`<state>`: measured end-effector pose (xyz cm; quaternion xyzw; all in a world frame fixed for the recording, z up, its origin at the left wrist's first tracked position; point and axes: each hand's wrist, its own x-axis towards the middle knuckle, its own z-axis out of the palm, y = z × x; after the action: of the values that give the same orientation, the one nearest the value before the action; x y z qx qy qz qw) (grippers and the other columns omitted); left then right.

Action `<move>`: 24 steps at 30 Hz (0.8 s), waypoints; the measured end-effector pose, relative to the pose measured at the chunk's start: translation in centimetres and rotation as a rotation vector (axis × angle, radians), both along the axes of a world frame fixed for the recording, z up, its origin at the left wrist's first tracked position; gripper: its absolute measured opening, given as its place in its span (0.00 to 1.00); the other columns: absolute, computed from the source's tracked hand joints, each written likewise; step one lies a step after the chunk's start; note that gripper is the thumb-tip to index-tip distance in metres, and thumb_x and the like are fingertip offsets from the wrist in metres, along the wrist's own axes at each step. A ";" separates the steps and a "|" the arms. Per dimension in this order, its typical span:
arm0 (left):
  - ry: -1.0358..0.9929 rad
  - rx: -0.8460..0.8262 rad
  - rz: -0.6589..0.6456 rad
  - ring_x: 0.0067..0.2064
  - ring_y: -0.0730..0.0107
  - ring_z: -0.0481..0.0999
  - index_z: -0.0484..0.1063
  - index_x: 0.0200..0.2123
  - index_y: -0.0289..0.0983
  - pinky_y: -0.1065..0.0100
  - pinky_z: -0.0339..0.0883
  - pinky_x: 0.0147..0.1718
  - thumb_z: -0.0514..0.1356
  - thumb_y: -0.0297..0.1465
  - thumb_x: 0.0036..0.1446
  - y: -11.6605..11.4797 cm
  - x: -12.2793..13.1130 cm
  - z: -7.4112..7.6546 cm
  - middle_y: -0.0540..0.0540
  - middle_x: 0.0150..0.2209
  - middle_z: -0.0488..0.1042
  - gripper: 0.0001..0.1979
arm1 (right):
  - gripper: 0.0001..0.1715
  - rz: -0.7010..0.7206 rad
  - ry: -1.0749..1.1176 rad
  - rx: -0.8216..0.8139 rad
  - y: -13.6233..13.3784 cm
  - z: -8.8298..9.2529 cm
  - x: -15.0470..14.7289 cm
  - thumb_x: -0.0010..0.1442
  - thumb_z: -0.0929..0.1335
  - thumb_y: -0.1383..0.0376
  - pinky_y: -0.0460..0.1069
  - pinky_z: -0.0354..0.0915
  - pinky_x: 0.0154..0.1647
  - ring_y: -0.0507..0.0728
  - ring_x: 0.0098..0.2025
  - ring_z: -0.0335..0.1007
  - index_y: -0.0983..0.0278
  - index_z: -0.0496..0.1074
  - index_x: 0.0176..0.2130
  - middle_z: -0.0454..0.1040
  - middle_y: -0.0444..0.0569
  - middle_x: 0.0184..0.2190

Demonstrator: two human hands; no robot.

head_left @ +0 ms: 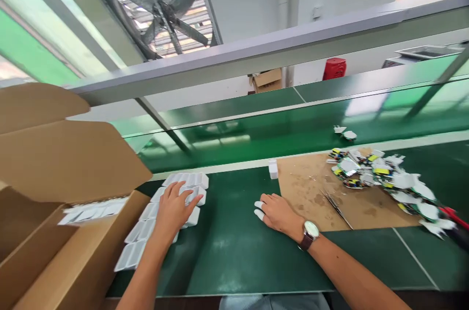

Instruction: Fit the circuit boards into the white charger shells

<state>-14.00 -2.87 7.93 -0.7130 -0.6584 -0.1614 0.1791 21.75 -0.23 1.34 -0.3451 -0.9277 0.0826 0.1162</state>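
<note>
The left hand (175,210) lay with its grip open, fingers spread flat on the rows of white casings (190,180), at nine o'clock from the right hand (278,212), which rested open and empty on the table (227,246). An uneven push might have skewed the rows, or slid the seven o'clock casings off the near edge beside the cardboard box (54,251).

Left hand (175,210) lies flat on the rows of white pieces (146,232), and the ones under the palm are hidden. The cardboard box (54,251) runs off the left and bottom edges, its inside mostly out of sight behind its own flap. Far right, the heap of parts (381,175) is too small and smeared to sort out. A red thing (454,216) gets cut by the right edge. Both forearms leave at the bottom.
</note>
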 end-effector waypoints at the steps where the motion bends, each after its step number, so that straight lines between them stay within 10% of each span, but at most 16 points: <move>1: 0.000 -0.035 0.004 0.59 0.33 0.70 0.80 0.28 0.37 0.37 0.70 0.52 0.58 0.43 0.61 0.2 0.3 -0.9 0.30 0.52 0.77 0.18 | 0.10 -0.003 -0.006 -0.011 -0.1 0.4 0.1 0.72 0.66 0.64 0.52 0.64 0.40 0.59 0.39 0.76 0.65 0.77 0.44 0.78 0.55 0.42; 7: -0.146 -0.020 -0.251 0.60 0.38 0.72 0.74 0.23 0.41 0.41 0.71 0.52 0.53 0.43 0.62 2.9 5.4 -3.0 0.35 0.54 0.77 0.20 | 0.13 -0.137 -0.008 0.001 0.2 3.4 4.0 0.73 0.65 0.59 0.52 0.67 0.45 0.60 0.43 0.76 0.62 0.76 0.50 0.79 0.52 0.41; 13: -0.314 -0.043 -0.499 0.46 0.50 0.81 0.65 0.19 0.42 0.55 0.77 0.41 0.51 0.47 0.62 3.8 11.1 -5.1 0.40 0.50 0.81 0.23 | 0.20 -0.645 -0.005 0.159 0.3 7.8 16.5 0.65 0.67 0.69 0.60 0.62 0.62 0.66 0.59 0.68 0.63 0.73 0.57 0.73 0.59 0.58; 18: -0.444 -0.077 -0.524 0.36 0.59 0.83 0.75 0.26 0.43 0.66 0.75 0.28 0.52 0.54 0.63 3.5 11.7 -6.4 0.43 0.51 0.81 0.25 | 0.28 -0.970 -0.100 0.215 -1.5 10.2 25.9 0.53 0.67 0.75 0.63 0.61 0.62 0.70 0.60 0.65 0.71 0.72 0.55 0.70 0.66 0.61; 24: -0.491 0.003 -0.562 0.41 0.55 0.85 0.80 0.35 0.43 0.63 0.79 0.32 0.53 0.56 0.63 2.7 11.3 -8.0 0.43 0.57 0.78 0.26 | 0.17 -1.042 -0.112 0.218 -2.9 9.5 27.9 0.50 0.66 0.76 0.55 0.68 0.52 0.65 0.47 0.74 0.65 0.77 0.39 0.80 0.58 0.43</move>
<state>-2.68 -0.21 -0.09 -0.8058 -0.4599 -0.3715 -0.0342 49.67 -3.14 10.83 -0.7499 -0.6413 -0.1012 0.1274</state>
